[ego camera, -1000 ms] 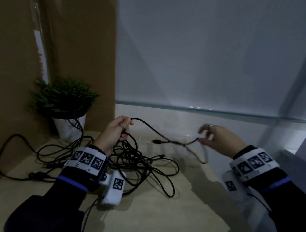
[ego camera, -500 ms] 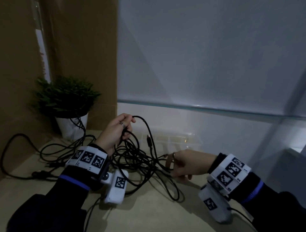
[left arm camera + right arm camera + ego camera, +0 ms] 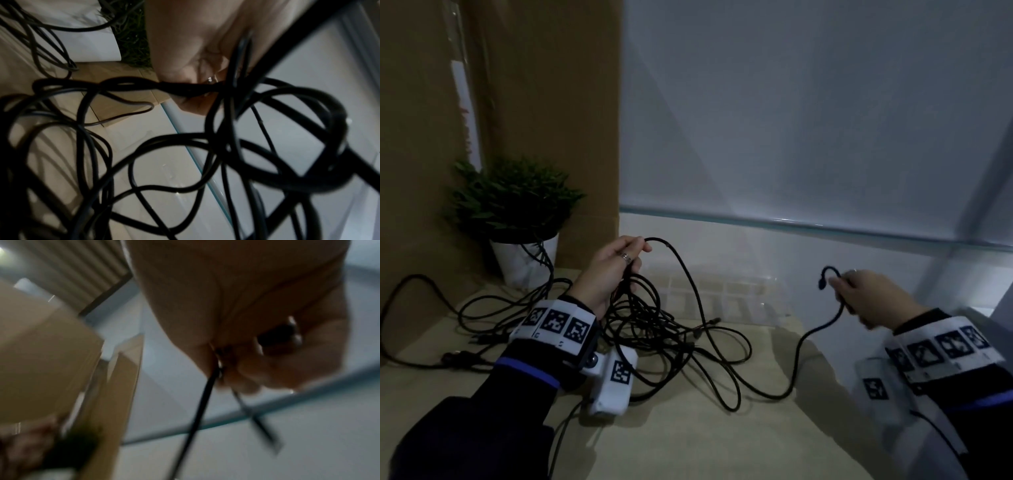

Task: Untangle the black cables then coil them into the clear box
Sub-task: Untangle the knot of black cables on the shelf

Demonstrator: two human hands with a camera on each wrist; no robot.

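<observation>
While left hand (image 3: 610, 274) is gripping bunched black cables (image 3: 654, 329) above bench (image 3: 688, 438), right hand (image 3: 873, 298) is pinching one cable end (image 3: 825, 279), clear box (image 3: 722, 291) sitting behind.

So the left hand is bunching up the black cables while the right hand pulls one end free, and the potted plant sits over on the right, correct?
Not quite: the potted plant sits on the left, by the brown wall, as the head view shows. The rest holds: the left hand grips a bunch of the black cables, and the right hand holds one cable end pulled out to the side.
</observation>
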